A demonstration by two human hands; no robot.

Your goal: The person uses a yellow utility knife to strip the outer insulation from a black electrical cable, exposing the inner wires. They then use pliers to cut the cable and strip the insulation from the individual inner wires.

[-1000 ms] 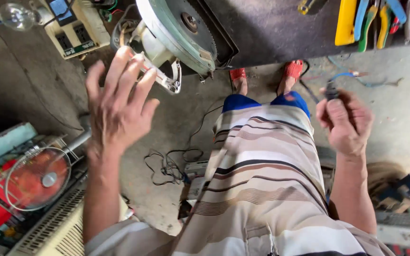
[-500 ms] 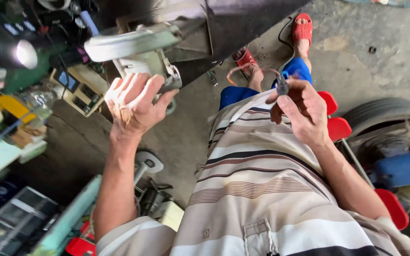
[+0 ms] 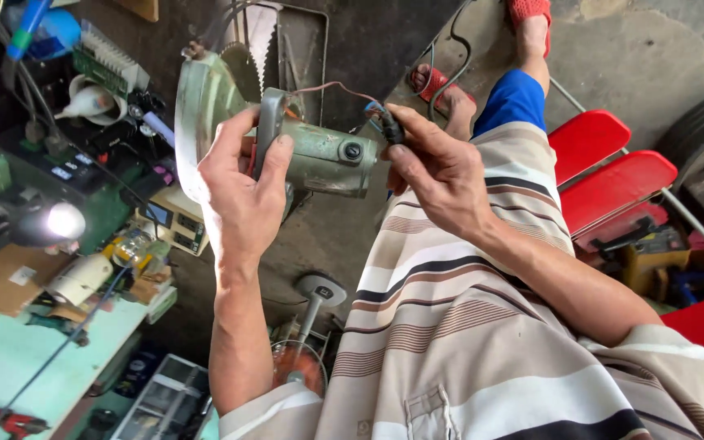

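Observation:
My left hand [image 3: 242,183] grips the handle of a pale green circular saw [image 3: 319,155], held up in front of me with its toothed blade [image 3: 238,69] and round guard toward the left. My right hand [image 3: 437,167] pinches a small dark plug-like part [image 3: 389,126] at the saw's motor end. Thin reddish wires [image 3: 332,85] run from that part to the saw body. My striped shirt fills the lower right.
A workbench [image 3: 10,358] at the left holds a lit lamp [image 3: 63,220], meters, bottles and cables. A small fan [image 3: 299,367] stands on the floor below. Red chairs [image 3: 613,175] and a tyre [image 3: 702,130] stand at the right. My sandalled feet [image 3: 527,12] rest on concrete.
My left hand has gone from open, to reaching for the saw, to gripping it and lifting it closer. My right hand has brought the small dark part up to the saw's motor end.

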